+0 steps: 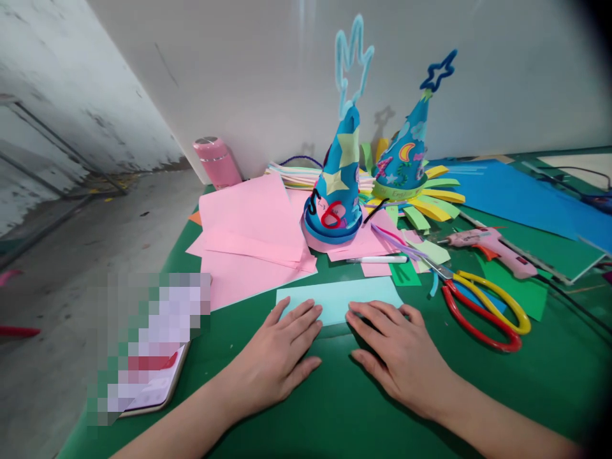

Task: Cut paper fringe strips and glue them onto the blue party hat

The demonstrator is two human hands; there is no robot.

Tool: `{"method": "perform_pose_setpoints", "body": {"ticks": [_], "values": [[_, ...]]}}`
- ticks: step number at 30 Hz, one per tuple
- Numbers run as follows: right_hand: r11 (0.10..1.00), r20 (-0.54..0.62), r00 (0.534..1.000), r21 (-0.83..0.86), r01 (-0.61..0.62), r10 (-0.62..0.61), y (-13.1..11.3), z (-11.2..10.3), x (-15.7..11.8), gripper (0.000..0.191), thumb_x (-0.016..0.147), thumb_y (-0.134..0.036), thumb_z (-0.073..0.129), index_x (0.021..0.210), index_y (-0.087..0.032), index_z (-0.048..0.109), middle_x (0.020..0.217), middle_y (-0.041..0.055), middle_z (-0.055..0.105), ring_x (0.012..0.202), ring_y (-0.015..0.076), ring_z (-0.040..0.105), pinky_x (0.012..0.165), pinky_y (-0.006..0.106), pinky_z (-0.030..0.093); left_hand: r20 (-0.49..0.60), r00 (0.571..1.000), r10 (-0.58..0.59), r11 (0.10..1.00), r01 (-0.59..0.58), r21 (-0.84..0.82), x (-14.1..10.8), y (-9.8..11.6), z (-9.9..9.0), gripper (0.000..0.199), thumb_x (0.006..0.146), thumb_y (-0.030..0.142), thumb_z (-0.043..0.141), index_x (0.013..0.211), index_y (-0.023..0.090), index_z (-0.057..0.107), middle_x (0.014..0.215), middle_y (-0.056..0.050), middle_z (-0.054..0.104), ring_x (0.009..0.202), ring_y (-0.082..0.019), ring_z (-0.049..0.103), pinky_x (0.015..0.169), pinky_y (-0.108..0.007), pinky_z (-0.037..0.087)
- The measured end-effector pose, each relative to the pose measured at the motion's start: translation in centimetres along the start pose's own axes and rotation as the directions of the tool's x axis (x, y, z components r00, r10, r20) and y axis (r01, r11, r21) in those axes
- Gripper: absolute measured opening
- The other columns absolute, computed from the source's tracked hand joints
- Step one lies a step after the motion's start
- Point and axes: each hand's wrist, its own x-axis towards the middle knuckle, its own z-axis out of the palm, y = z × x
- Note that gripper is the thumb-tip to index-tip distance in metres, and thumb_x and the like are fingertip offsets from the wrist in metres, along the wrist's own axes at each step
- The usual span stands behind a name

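A light blue strip of paper lies flat on the green table, its long side facing me. My left hand presses on its left part with fingers stretched out. On the right part rest the fingertips of my right hand, also spread, with the thumb on the tabletop. Neither hand grips anything. Just beyond the strip are a white pen and small green paper scraps. Scissors with one red and one yellow handle lie to the right of my right hand.
Two decorated blue cone hats stand at the back. Pink paper sheets spread behind my left hand. A phone lies at the left edge, a pink bottle farther back. A pink glue gun and blue sheets are at right.
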Motion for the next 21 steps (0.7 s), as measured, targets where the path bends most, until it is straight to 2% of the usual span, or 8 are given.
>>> {"method": "perform_pose_setpoints", "body": {"ticks": [4, 9, 14, 21], "values": [[1.000, -0.010, 1.000, -0.025, -0.002, 0.002, -0.1, 0.0, -0.1, 0.034, 0.085, -0.039, 0.037, 0.115, -0.027, 0.047, 0.123, -0.0005, 0.049, 0.106, 0.0193, 0.043, 0.080, 0.038, 0.024, -0.008, 0.999, -0.049, 0.998, 0.050, 0.031, -1.8, -0.2, 0.2, 0.040, 0.086, 0.027, 0.037, 0.123, 0.013, 0.039, 0.132, -0.011, 0.038, 0.123, -0.024, 0.028, 0.100, -0.050, 0.023], [0.999, -0.034, 0.999, -0.039, 0.004, -0.005, -0.1, 0.1, -0.1, 0.035, 0.083, -0.040, 0.040, 0.115, -0.027, 0.048, 0.122, 0.0006, 0.051, 0.105, 0.0201, 0.045, 0.080, 0.038, 0.025, -0.081, 0.991, -0.106, 0.994, 0.109, 0.033, -3.7, -0.3, 0.2, 0.039, 0.084, 0.022, 0.040, 0.122, 0.013, 0.041, 0.128, -0.012, 0.043, 0.121, -0.023, 0.033, 0.101, -0.047, 0.023], [1.000, -0.043, 0.999, -0.028, -0.003, 0.002, -0.1, 0.3, -0.2, 0.035, 0.083, -0.039, 0.041, 0.115, -0.028, 0.048, 0.122, -0.0004, 0.051, 0.104, 0.0193, 0.045, 0.080, 0.038, 0.025, -0.136, 0.980, -0.148, 0.986, 0.156, 0.051, -4.5, -0.1, 0.2, 0.037, 0.083, 0.020, 0.040, 0.120, 0.014, 0.044, 0.126, -0.012, 0.046, 0.119, -0.024, 0.036, 0.100, -0.048, 0.024], [1.000, -0.019, 1.000, -0.011, -0.011, 0.011, 0.0, 0.5, -0.2, 0.035, 0.083, -0.040, 0.040, 0.115, -0.029, 0.047, 0.123, -0.0029, 0.049, 0.106, 0.0189, 0.043, 0.080, 0.039, 0.024, -0.154, 0.971, -0.181, 0.970, 0.202, 0.132, -5.8, -0.3, 0.6, 0.037, 0.081, 0.021, 0.043, 0.116, 0.011, 0.045, 0.123, -0.013, 0.049, 0.119, -0.024, 0.036, 0.100, -0.048, 0.023]]}}
